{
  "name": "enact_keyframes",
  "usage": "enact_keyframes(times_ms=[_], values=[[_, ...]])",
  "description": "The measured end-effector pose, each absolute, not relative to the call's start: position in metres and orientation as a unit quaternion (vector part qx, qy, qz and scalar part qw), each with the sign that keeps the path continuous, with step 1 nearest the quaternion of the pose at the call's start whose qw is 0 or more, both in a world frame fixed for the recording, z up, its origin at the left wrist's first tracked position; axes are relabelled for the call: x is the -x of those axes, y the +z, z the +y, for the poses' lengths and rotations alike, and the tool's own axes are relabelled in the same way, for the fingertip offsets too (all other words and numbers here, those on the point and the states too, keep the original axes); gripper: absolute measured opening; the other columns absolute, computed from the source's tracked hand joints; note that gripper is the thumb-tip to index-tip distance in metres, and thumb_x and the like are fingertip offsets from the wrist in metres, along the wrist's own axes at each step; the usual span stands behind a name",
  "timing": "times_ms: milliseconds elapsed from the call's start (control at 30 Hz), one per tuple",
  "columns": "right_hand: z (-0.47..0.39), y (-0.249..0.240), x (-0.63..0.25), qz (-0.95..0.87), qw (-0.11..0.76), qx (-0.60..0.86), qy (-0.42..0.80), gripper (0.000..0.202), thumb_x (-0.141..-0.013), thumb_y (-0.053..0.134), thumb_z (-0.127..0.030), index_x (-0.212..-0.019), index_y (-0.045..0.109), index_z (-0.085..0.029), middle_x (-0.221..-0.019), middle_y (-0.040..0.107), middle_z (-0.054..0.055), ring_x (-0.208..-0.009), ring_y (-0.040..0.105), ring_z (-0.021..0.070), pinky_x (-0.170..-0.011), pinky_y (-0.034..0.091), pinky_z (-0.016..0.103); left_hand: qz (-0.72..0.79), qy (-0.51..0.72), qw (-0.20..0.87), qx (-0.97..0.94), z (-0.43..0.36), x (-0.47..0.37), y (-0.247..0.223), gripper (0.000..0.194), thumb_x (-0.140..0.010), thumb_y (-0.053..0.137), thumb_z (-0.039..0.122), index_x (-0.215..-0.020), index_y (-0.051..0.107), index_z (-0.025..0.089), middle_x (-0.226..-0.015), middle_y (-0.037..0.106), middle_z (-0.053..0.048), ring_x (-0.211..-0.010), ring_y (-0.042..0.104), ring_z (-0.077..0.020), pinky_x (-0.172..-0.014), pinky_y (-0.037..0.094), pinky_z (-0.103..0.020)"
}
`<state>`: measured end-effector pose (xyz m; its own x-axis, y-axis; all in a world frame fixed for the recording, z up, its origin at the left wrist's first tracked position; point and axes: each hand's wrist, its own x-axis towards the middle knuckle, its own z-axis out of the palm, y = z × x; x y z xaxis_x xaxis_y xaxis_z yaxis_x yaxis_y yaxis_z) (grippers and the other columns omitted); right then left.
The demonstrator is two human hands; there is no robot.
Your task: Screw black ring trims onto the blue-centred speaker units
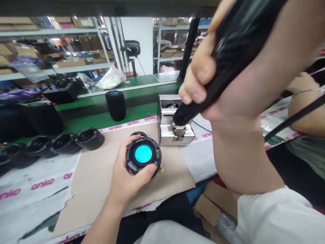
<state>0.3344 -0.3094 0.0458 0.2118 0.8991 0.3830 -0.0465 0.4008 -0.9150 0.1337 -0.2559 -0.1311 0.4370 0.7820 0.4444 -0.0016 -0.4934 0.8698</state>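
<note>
In the head view, the left hand (129, 179) is partly closed around a round black part (157, 157) with a bright blue disc (143, 154) in its middle, thumb on the near side and fingers on the far side. The part is above a cardboard sheet (99, 193), with a small wire connector (161, 170) showing at its right edge.

The right hand (199, 76) is wrapped closed around a thick black power screwdriver (228, 67), tilted down toward a small metal box (166, 137). Its lower end is at the front of the box; whether they touch is unclear.

A black speaker (115, 105) stands upright on the green table (144, 101). A row of black rings (90, 139) lies left of the cardboard. At the right edge is another person's arm (308, 105).
</note>
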Motion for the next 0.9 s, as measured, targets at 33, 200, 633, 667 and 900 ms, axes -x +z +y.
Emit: enact_keyframes(times_ms=[33, 200, 633, 667, 900], values=[[-0.308, 0.04, -0.342, -0.51, 0.666, 0.417, 0.349, 0.052, -0.088, 0.079, -0.073, -0.103, 0.062, -0.026, -0.055, 0.045, -0.005, -0.05, 0.049, 0.0143, -0.049, 0.04, 0.028, 0.266, 0.454, 0.426, -0.736, -0.256, -0.133, -0.132, 0.069, -0.078, 0.091, 0.052, -0.135, 0.067, 0.023, -0.134, 0.076, -0.01, -0.118, 0.077, -0.0305, -0.094, 0.065, -0.036], [-0.293, -0.014, -0.363, -0.459, 0.768, 0.41, 0.177, 0.05, -0.083, 0.083, -0.07, -0.083, 0.057, -0.026, -0.054, 0.048, -0.004, -0.043, 0.043, 0.0123, -0.042, 0.03, 0.032, 0.268, 0.466, 0.408, -0.738, -0.256, -0.131, -0.133, 0.072, -0.078, 0.091, 0.059, -0.135, 0.068, 0.022, -0.134, 0.076, -0.011, -0.117, 0.078, -0.0312, -0.096, 0.066, -0.038], [-0.29, -0.06, -0.372, -0.421, 0.759, 0.432, 0.245, 0.053, -0.085, 0.076, -0.073, -0.078, 0.055, -0.026, -0.052, 0.05, -0.006, -0.034, 0.041, 0.0126, -0.032, 0.032, 0.03, 0.271, 0.475, 0.407, -0.731, -0.257, -0.132, -0.132, 0.076, -0.076, 0.092, 0.064, -0.135, 0.068, 0.022, -0.131, 0.077, -0.009, -0.117, 0.077, -0.0298, -0.096, 0.064, -0.036], [-0.292, -0.058, -0.372, -0.414, 0.771, 0.421, 0.237, 0.052, -0.086, 0.075, -0.074, -0.079, 0.057, -0.025, -0.053, 0.05, -0.005, -0.034, 0.041, 0.0125, -0.032, 0.032, 0.03, 0.271, 0.474, 0.409, -0.731, -0.257, -0.132, -0.132, 0.077, -0.075, 0.092, 0.065, -0.134, 0.068, 0.022, -0.131, 0.077, -0.01, -0.116, 0.077, -0.03, -0.095, 0.065, -0.036], [-0.295, -0.039, -0.369, -0.433, 0.802, 0.394, 0.119, 0.046, -0.082, 0.085, -0.065, -0.078, 0.059, -0.028, -0.057, 0.049, -0.003, -0.044, 0.042, 0.0125, -0.041, 0.027, 0.034, 0.276, 0.473, 0.415, -0.727, -0.257, -0.133, -0.13, 0.079, -0.074, 0.092, 0.067, -0.134, 0.068, 0.021, -0.129, 0.077, -0.01, -0.114, 0.078, -0.03, -0.094, 0.066, -0.036]])
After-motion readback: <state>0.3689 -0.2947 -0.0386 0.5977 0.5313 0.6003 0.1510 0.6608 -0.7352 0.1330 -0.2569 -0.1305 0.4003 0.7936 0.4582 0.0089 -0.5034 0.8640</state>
